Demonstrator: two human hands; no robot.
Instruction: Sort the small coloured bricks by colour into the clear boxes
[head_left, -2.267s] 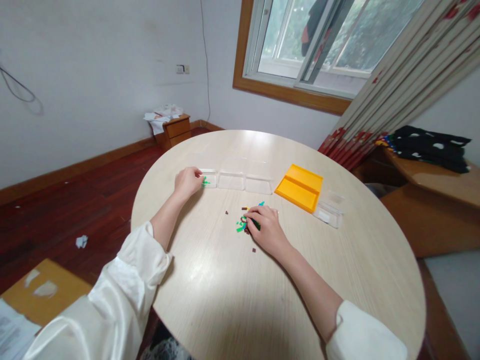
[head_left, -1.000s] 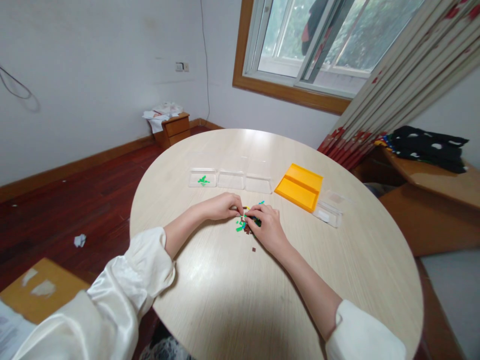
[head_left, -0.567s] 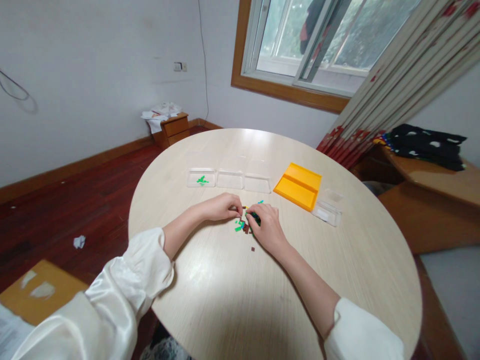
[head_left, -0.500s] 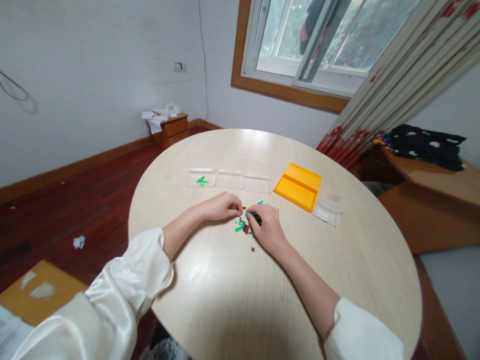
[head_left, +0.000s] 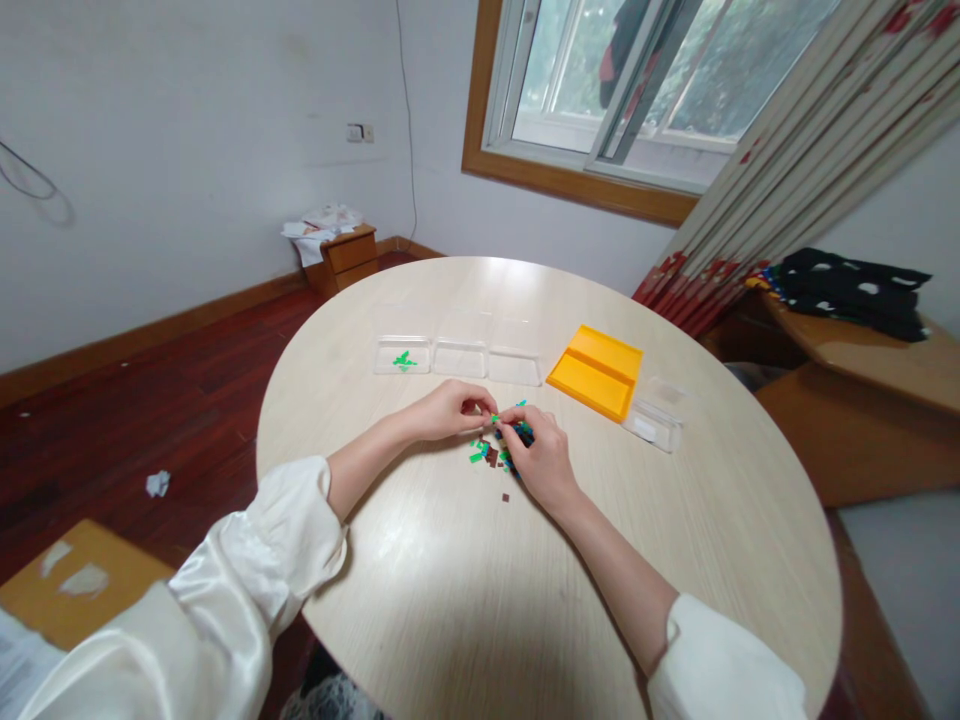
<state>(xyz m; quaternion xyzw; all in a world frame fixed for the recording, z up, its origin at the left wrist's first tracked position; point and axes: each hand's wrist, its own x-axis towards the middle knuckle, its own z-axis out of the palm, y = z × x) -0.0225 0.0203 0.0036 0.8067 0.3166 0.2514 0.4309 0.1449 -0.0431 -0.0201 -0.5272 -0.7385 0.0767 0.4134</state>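
Observation:
My left hand (head_left: 452, 408) and my right hand (head_left: 538, 452) meet at the fingertips over a small pile of coloured pieces. Between them is a tiny green piece (head_left: 495, 419), pinched by the left fingers and touched by the right ones. Brown pieces (head_left: 491, 457), green, blue and dark ones lie below and partly under my right hand. A single brown piece (head_left: 505, 497) lies apart, nearer to me. Green pieces (head_left: 405, 361) rest in the left clear box (head_left: 381, 368). What my right fingertips grip is too small to tell.
Two more clear boxes (head_left: 460, 374) stand in the same row. To the right are an open yellow case (head_left: 595, 372) and another clear box (head_left: 654, 443) with something white inside. All are on the round wooden table (head_left: 420, 600).
My left hand has moved right, to my right fingertips. My right fingers have lifted slightly and uncovered more of the dark and blue pieces. A green piece now shows between the hands.

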